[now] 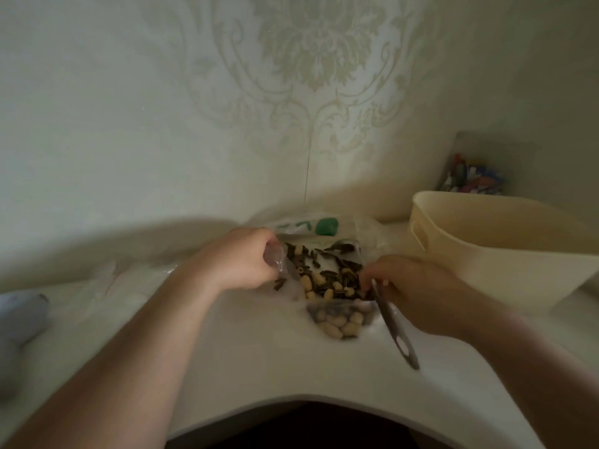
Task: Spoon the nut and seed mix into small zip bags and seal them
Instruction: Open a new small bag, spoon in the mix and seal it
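A loose pile of dark sunflower seeds and pale nuts (324, 270) lies on clear plastic on the white table (259, 361). My left hand (241, 257) pinches a small clear zip bag (275, 259) at the pile's left edge. My right hand (411, 293) grips a metal spoon (393, 325); its handle points toward me and its bowl is hidden at the pile's right side. A small clear bag holding pale nuts (338, 320) lies just in front of the pile, between my hands.
A cream plastic basket (505, 251) stands at the right. A clear packet with green print (311, 226) lies behind the pile against the patterned wall. A container of colourful items (471, 179) sits at the back right. Grey-blue cloth (19, 325) lies at the left edge.
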A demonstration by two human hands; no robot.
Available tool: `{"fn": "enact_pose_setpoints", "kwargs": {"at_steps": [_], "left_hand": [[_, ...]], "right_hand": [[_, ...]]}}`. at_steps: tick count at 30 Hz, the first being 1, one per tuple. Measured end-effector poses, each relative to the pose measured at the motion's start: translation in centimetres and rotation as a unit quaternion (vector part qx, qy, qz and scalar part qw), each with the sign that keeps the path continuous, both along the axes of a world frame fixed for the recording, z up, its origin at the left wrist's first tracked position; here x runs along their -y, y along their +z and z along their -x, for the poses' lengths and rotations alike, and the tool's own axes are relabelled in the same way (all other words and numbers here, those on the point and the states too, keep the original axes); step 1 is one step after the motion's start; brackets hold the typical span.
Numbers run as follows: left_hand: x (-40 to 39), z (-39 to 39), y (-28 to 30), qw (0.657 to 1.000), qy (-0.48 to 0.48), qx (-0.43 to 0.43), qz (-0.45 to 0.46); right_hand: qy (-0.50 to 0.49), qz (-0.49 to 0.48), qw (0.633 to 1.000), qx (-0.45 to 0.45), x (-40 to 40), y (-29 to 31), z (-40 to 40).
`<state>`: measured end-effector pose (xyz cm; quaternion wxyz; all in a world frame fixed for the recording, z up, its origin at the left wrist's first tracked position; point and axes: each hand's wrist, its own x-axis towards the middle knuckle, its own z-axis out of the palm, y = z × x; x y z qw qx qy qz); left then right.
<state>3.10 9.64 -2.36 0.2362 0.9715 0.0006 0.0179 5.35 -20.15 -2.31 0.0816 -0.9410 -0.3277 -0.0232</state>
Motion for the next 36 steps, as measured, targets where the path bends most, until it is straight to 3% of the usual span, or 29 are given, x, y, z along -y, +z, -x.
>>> {"fn": "enact_pose_setpoints", "kwargs": {"at_steps": [4,10,14,18,21,27,31,33,36], "left_hand": [[0.1,-0.1,-0.4,1.000,-0.002,-0.017,-0.025],[0.4,-0.3,-0.8,1.000,-0.023,-0.013,-0.015],[0.4,-0.3,0.0,0.992,0.003,0.050,0.114],[0.3,-0.2,2.1,0.935,0.022,0.208,0.286],[0.7,0.1,2.9,0.905,0.015,0.276,0.323],[1.1,0.4,3.1,0.861,-0.030,0.318,0.396],[0.8,0.7,3.5,0.835,-0.069,0.318,0.444],[0.4,0.9,3.4,0.856,-0.082,0.304,0.409],[-0.3,1.2,3.4,0.886,-0.070,0.286,0.358]], "right_hand": [[0.040,-0.084,0.994,0.065,-0.2,0.1,0.0],[0.030,-0.242,0.967,0.070,-1.2,-0.1,0.7],[-0.002,-0.405,0.912,-0.059,-1.5,-0.1,1.0],[0.003,-0.507,0.852,-0.132,-1.7,0.1,1.8],[0.002,-0.514,0.843,-0.155,-1.6,-0.1,2.1],[0.027,-0.555,0.818,-0.148,-2.3,0.5,2.9],[0.060,-0.571,0.786,-0.231,-3.2,0.7,2.8],[0.090,-0.520,0.809,-0.258,-3.4,0.7,2.6],[0.110,-0.382,0.886,-0.240,-3.4,1.1,2.5]]}}
